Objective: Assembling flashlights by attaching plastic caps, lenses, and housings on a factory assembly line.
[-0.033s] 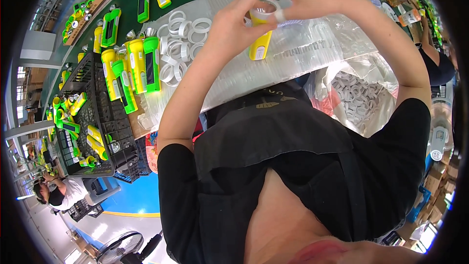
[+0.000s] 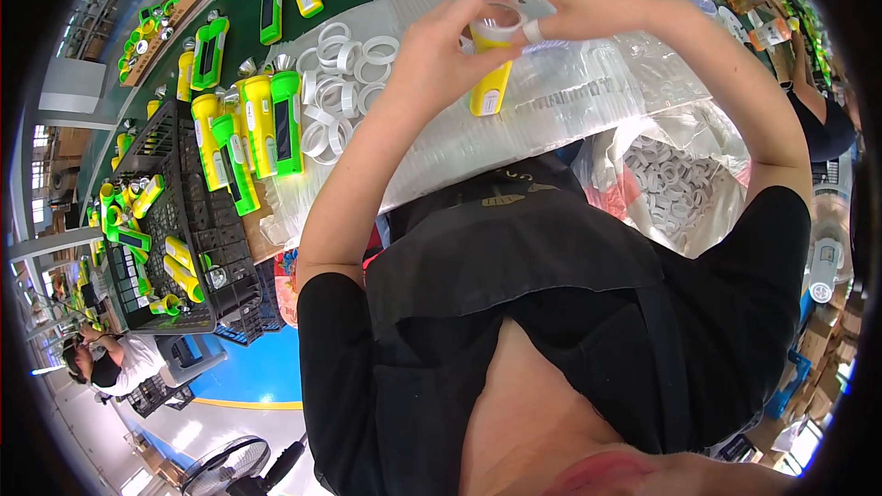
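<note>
A yellow flashlight [image 2: 490,92] stands nearly upright on the plastic-covered work surface. My left hand [image 2: 447,48] is closed around its upper body, thumb across the front. A pale, see-through ring [image 2: 501,16] sits at the flashlight's wide head. Over that head arches my right hand [image 2: 560,2], its thumb and fingers curved around the ring's rim; white wraps show on the thumb and a fingertip. How firmly those fingers press is hard to see. Loose white rings [image 2: 344,69] lie in a cluster left of my left hand.
Several yellow and green flashlights [image 2: 260,124] lie at the left, beside a black crate [image 2: 197,220] holding more. Two more flashlights [image 2: 271,9] lie on the green surface beyond. An open sack [image 2: 675,179] of white rings is at the right. Other people [image 2: 129,358] work nearby.
My right thumb and fingers have shifted slightly around the flashlight's head. My left hand and the flashlight stay almost where they were.
</note>
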